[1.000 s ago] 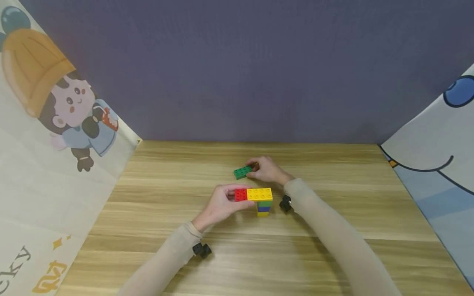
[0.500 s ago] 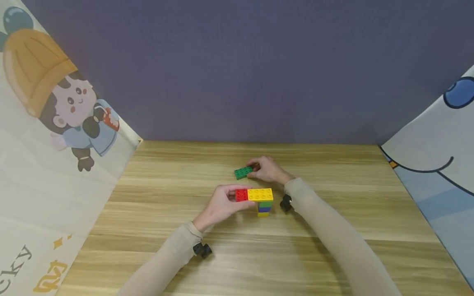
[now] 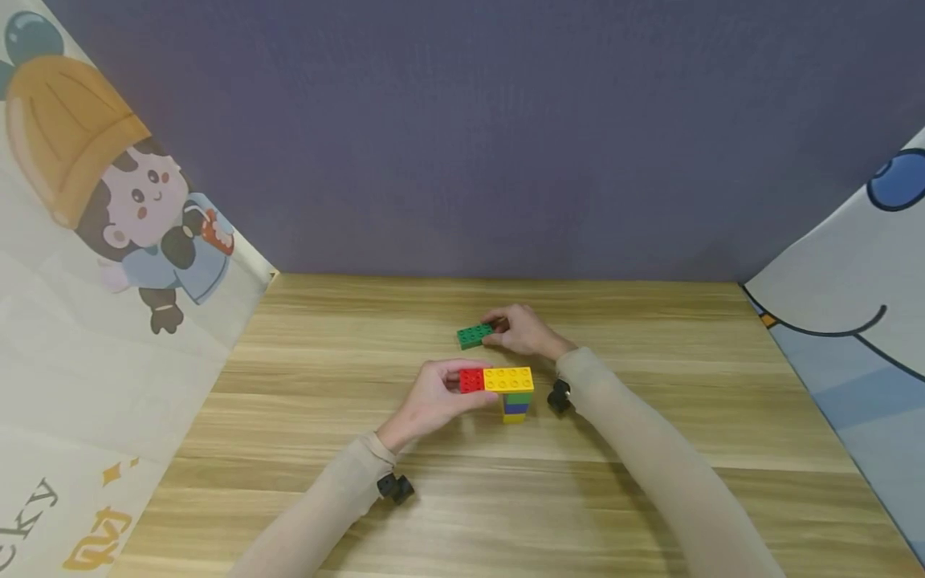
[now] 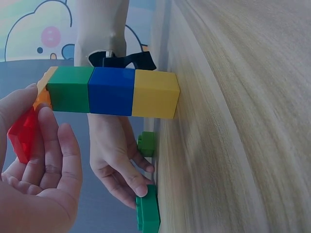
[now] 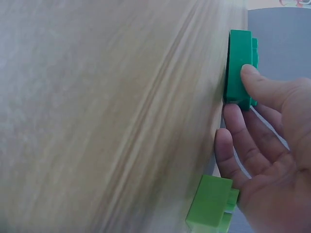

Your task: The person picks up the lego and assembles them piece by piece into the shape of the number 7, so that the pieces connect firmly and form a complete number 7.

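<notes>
My left hand [image 3: 429,397] pinches a red brick [image 3: 471,380] between thumb and fingers, level with a yellow eight-stud brick [image 3: 508,379] beside it. That yellow brick caps a column of a green brick [image 4: 71,89], a blue brick [image 4: 112,91] and a lower yellow brick [image 4: 156,94], standing upright. Farther back, my right hand [image 3: 527,331] grips the near end of a dark green brick [image 3: 473,336], its studs facing up. In the right wrist view the thumb lies on the brick's side, fingertips at its end. A light green brick [image 5: 209,201] sits below this hand, hidden from the head view.
A wood-grain table [image 3: 347,514] carries the bricks. Behind it rises a dark blue-grey panel [image 3: 506,144]. Printed cartoon sheets flank the left side [image 3: 65,345] and right side [image 3: 845,281]. A small black wrist camera [image 3: 395,488] sits on each sleeve.
</notes>
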A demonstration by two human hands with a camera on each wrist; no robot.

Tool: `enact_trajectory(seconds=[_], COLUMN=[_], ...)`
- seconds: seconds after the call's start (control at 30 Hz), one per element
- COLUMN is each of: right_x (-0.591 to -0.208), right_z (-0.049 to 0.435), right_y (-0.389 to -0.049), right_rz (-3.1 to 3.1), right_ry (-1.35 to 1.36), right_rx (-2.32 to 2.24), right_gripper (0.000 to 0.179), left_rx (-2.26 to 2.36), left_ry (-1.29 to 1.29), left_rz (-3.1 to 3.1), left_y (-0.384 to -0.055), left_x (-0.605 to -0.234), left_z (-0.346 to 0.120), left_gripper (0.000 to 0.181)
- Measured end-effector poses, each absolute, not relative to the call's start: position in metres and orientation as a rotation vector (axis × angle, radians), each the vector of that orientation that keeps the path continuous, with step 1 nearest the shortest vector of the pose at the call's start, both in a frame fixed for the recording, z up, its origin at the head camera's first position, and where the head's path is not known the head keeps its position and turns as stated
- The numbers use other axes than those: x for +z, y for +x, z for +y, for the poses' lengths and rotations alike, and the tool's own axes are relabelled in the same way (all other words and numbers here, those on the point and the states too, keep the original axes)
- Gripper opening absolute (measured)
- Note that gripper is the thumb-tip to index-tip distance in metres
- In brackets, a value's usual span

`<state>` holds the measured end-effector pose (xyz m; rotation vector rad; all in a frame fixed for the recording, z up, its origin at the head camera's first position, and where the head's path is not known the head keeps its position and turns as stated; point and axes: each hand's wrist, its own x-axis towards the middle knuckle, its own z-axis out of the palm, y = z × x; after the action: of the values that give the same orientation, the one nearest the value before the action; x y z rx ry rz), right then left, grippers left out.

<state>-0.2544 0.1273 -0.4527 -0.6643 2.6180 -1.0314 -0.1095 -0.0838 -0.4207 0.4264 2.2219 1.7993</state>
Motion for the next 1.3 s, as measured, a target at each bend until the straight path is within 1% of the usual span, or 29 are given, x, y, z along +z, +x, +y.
enact_trajectory(seconds=[0.63, 0.93, 1.3], right_x=[-0.453, -0.438, -0.418], right_z=[0.133, 0.132, 0.133], right_y=[-0.248, -0.236, -0.219], right_rz=[2.63, 2.613, 2.584], right_ry=[-0.711, -0.764, -0.853], right_rx=[-1.092, -1.119, -1.172], right_gripper=[0.038, 0.036, 0.037], left_rx=[1.791, 1.804, 1.793], left_ry=[0.443, 0.486, 0.46], left_rz=[2.225, 2.219, 2.248], left_y=[-0.107, -0.108, -0.108], left_x=[-0.422, -0.422, -0.421], left_z=[-0.082, -0.082, -0.083], left_gripper=[0.044, 0.042, 0.042])
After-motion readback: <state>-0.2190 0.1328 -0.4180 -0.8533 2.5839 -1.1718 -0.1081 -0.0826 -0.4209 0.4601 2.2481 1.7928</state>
